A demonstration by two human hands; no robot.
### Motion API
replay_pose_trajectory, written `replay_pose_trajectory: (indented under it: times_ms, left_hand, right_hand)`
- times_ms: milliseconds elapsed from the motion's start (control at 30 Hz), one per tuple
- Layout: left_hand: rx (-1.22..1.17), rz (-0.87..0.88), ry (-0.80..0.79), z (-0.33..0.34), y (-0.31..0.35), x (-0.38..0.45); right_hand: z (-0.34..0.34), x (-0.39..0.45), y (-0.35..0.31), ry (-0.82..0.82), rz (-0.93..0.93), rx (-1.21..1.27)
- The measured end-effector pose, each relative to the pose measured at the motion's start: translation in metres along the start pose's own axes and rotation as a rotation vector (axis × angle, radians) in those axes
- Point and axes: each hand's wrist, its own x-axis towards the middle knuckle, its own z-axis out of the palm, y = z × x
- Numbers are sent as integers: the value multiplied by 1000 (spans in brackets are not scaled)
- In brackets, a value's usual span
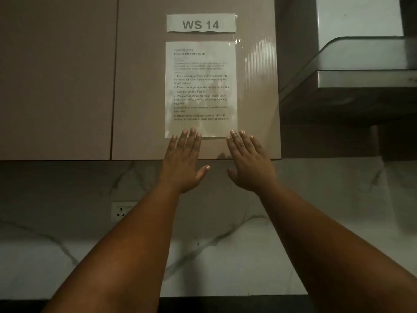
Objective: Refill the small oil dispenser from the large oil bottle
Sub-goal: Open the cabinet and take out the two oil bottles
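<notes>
Both arms reach up to a cabinet door (144, 86). The left hand (182, 163) and right hand (250, 163) lie flat, fingers straight, at the bottom edge of a taped instruction sheet (200, 86) under a "WS 14" label (200, 23).

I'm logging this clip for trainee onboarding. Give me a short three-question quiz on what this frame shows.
1. True or false: the left hand grips an oil bottle.
2. What label is taped above the instruction sheet? A) WS 14 B) WS 41 C) TS 14
3. Fill in: the wall socket sits on the marble backsplash, below the ____ hand.

Key:
1. False; both it and the right hand are flat, fingers straight, at the sheet's lower edge on the cabinet door. No bottle is in view.
2. A; the label reads WS 14.
3. left
</notes>
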Motion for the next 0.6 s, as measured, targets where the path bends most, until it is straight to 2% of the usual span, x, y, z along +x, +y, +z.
replay_pose_trajectory:
  times_ms: [333, 600]
  left_hand:
    - [15, 27, -74, 12, 22, 20]
    - [63, 56, -92, 11, 39, 36]
  right_hand:
    - [18, 8, 18, 47, -34, -65]
    - [17, 13, 31, 15, -151, -185]
